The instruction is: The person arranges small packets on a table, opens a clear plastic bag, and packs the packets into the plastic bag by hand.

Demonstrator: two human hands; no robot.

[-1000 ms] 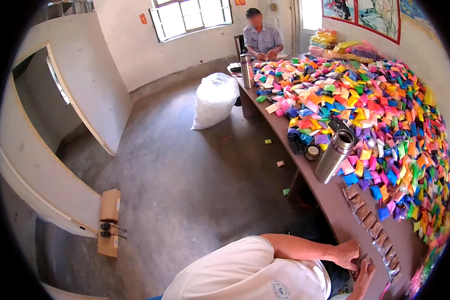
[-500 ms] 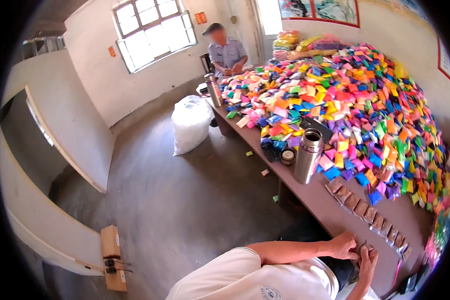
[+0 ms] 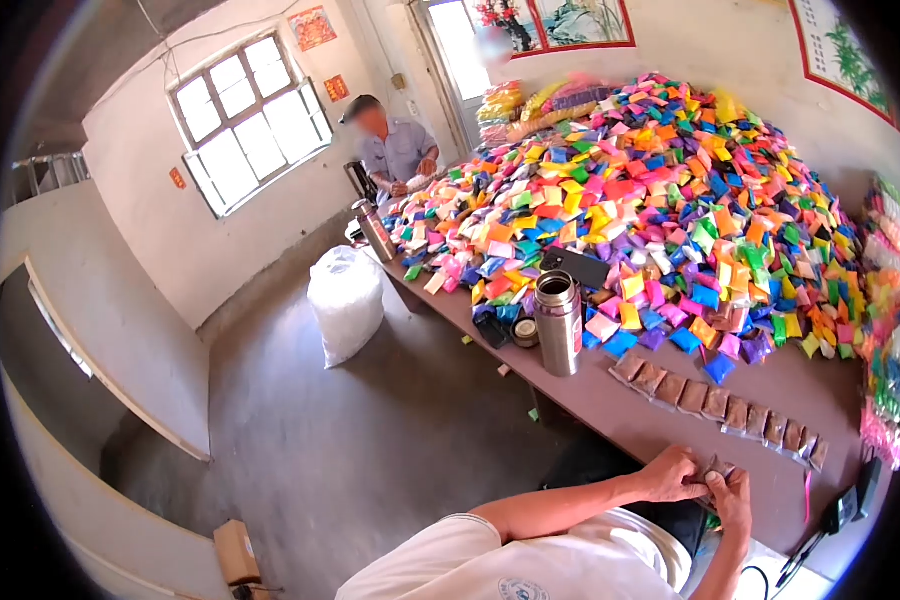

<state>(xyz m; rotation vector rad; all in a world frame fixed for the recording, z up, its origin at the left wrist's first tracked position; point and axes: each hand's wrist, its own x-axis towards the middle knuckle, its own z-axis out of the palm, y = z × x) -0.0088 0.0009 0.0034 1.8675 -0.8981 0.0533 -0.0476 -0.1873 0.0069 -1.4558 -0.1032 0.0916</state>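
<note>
Grip: fingertips of left hand (image 3: 673, 475) and right hand (image 3: 732, 498) closed on a brown packet (image 3: 718, 467), at the near edge of the worktop (image 3: 780, 492). Packet small, dull brown; lower part hidden by fingers. Just beyond: row of brown packets (image 3: 716, 403), plump, flat-lying, end to end, clear margins visible. Farther left: steel bottle (image 3: 560, 338), upright, uncapped. Beyond, heap of multicoloured packets (image 3: 620, 205); seated person (image 3: 398, 150) at far left.

white shirt (image 3: 530, 560), round chest logo (image 3: 523, 589)
</note>
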